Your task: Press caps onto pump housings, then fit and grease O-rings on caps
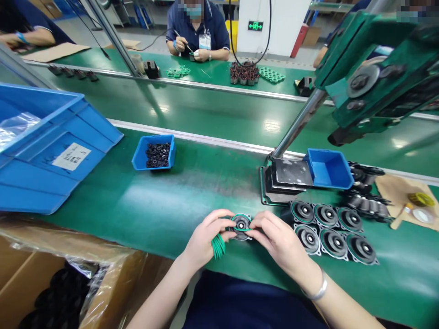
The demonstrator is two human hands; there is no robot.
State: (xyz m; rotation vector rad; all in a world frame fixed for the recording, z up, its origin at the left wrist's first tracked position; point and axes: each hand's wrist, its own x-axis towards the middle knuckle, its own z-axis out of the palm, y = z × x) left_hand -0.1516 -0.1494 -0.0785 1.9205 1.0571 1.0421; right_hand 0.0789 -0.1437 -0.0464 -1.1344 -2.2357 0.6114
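Note:
A round dark metal housing lies on the green bench in front of me, its circular face up. Across that face runs a thin green rubber ring, pinched at its left side by my left hand and at its right side by my right hand. Both hands have their fingers closed around the housing's edge. A bundle of green rubber rings hangs from the lower fingers of my left hand. Right of my right hand stand several similar round housings in two rows, some with green rings showing around their rims.
A green press with a black base block stands at the right, beside a blue bin. Small black parts fill another blue bin. A large blue crate and a cardboard box are at left. A co-worker sits opposite.

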